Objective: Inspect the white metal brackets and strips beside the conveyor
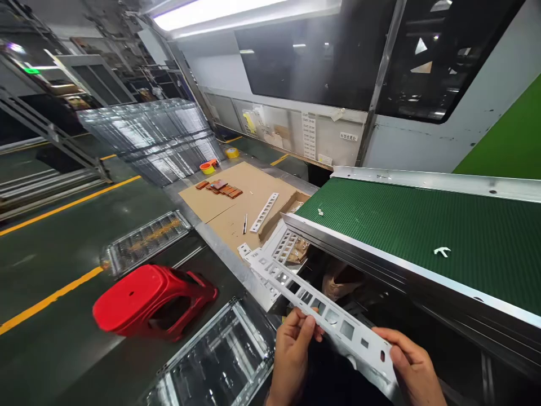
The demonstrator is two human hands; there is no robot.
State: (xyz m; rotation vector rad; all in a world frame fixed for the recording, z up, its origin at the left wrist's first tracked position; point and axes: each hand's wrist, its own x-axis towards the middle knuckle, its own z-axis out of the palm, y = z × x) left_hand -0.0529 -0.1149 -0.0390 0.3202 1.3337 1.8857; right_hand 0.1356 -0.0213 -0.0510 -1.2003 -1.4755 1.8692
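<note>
**Slotted white strip held between two hands**

The long white strip [374, 352] slants from the near right toward the table, beside the conveyor [393, 225]. The left hand [291, 352] pinches its edge mid-length, fingers curled beneath; the right hand [414, 361] grips the near end between thumb and fingers.

The forward end reaches well past the left hand, so a light, level grip—pressing on solid borders, not the thin bridges between cut-outs—should limit flex. Lifting that end before turning should avoid catching the conveyor's metal rail or the strips beneath; whether it touches them, I cannot tell.

On the table, an open cardboard box [274, 221] holds pale pieces, mostly hidden by its wall. Just nearer, slotted strips [285, 246] lie beside crumpled brown material [300, 251]; whether a container holds them is unclear.
</note>
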